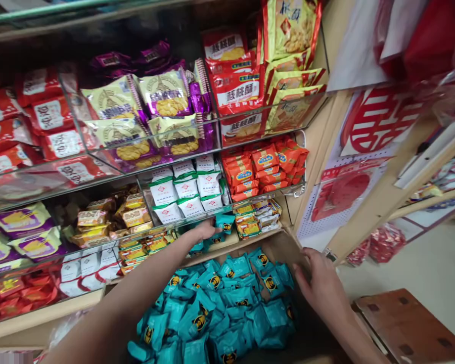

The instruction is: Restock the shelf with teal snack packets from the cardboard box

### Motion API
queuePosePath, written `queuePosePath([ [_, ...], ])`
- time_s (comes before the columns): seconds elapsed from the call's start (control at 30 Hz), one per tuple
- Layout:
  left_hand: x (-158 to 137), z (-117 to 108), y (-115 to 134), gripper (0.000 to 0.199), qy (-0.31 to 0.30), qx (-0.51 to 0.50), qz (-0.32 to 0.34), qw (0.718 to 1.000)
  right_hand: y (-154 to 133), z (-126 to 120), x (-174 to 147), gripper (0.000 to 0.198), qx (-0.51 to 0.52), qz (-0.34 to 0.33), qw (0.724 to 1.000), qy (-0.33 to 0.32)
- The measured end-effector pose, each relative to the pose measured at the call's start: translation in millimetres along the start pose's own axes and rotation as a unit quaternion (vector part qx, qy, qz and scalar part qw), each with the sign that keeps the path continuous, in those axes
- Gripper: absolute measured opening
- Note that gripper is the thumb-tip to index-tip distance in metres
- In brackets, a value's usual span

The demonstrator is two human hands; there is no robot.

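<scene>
My left hand (205, 230) reaches into a low shelf compartment, its fingers closed on a small teal packet (225, 221). Below it, a few more teal packets lie in that compartment. An open cardboard box (288, 241) stands right in front of the shelf, filled with many loose teal snack packets (208, 308) bearing a round yellow-and-black mark. At the box's right side, my right hand (320, 275) grips the rim, thumb on the inner side; its other fingers are partly hidden behind the wall.
Clear-fronted compartments hold white-and-green packets (185, 188), orange packets (265, 164), yellow packets (248, 222) and red walnut-biscuit bags (238, 88). A wooden shelf post (318, 167) rises at the right. A brown box or stool (413, 328) sits on the floor.
</scene>
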State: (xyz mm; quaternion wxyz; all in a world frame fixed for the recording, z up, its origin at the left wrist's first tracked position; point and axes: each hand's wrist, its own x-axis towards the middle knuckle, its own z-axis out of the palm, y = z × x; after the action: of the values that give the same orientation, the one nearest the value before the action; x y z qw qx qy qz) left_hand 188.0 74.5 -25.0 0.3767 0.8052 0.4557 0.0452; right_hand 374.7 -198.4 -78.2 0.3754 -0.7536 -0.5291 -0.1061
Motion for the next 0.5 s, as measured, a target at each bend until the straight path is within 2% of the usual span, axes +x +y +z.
queuePosePath([
  [0.13, 19.8, 12.1, -3.4, 0.033, 0.009, 0.107, 0.026, 0.994, 0.7, 1.3, 0.9, 0.025, 0.001, 0.004, 1.000, 0.001],
  [0.27, 25.8, 19.1, -13.0, 0.032, -0.016, 0.189, 0.047, 0.981, 1.3, 2.0, 1.0, 0.027, -0.007, 0.005, 1.000, 0.008],
  [0.5, 36.7, 25.6, -30.7, 0.035, -0.040, 0.299, 0.040, 0.953, 4.3, 3.3, -1.1, 0.029, -0.020, 0.005, 1.000, 0.011],
])
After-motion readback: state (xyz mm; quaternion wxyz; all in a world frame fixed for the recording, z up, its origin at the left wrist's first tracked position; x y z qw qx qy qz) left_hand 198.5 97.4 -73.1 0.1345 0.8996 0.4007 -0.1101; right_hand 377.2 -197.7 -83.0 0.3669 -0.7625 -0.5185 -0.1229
